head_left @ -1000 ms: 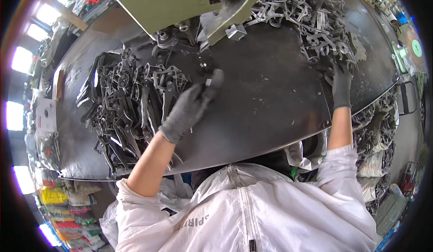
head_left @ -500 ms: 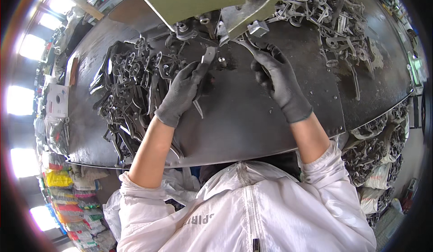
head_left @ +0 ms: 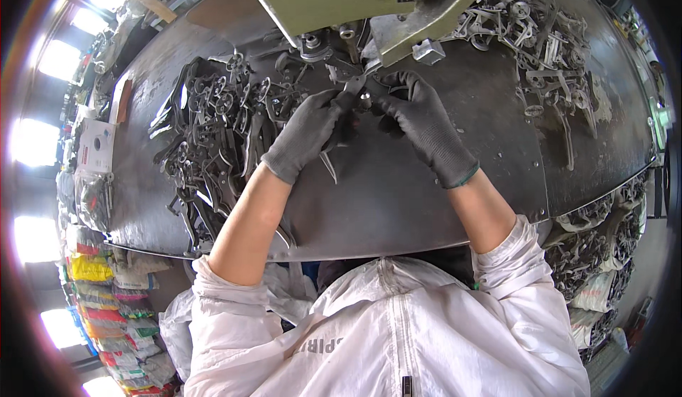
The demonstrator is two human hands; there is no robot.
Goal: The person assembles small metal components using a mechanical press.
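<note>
Right hand (head_left: 431,128) closer, left hand (head_left: 304,131) gripping lever (head_left: 354,84) (grey)

Two gloved hands are up in front of us, one left hand (head_left: 304,132) and one right hand (head_left: 430,128), with one slim metal lever (head_left: 329,169) poking out below the left, all beneath one green machine (head_left: 334,2) that shows one silvery block (head_left: 429,52)! Over one dark table (head_left: 426,208) it's two heaps, a left heap (head_left: 213,116) and a right heap (head_left: 522,38), each piling up far too many tangled metal parts to count! Off to the left, folks, it's one white box (head_left: 95,147) and one bright yellow bag (head_left: 91,268)!
</note>
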